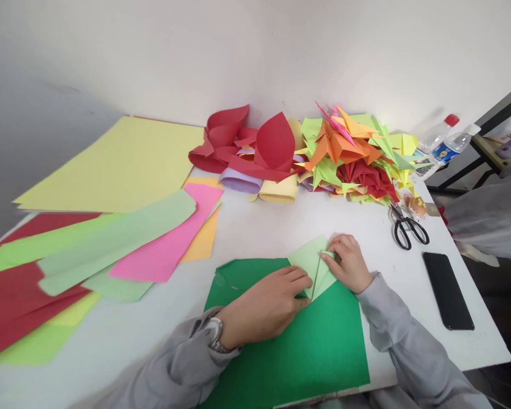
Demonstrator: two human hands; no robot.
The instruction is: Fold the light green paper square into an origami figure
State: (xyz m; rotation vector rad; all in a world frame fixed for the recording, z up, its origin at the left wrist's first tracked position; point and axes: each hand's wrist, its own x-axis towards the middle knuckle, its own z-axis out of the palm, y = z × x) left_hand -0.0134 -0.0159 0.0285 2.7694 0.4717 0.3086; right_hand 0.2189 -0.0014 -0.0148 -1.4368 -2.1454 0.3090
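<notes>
Softly pale-green paper [310, 260], sharply pointed

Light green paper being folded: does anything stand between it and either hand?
Nothing visible does. The left hand touches the light green paper near its lower tip, the right hand at its upper right. The dark green sheet lies underneath; the scissors and phone lie off to the right.

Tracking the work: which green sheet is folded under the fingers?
The small pale sheet, between left hand and right hand; the large dark sheet lies beneath it, others further left.
</notes>
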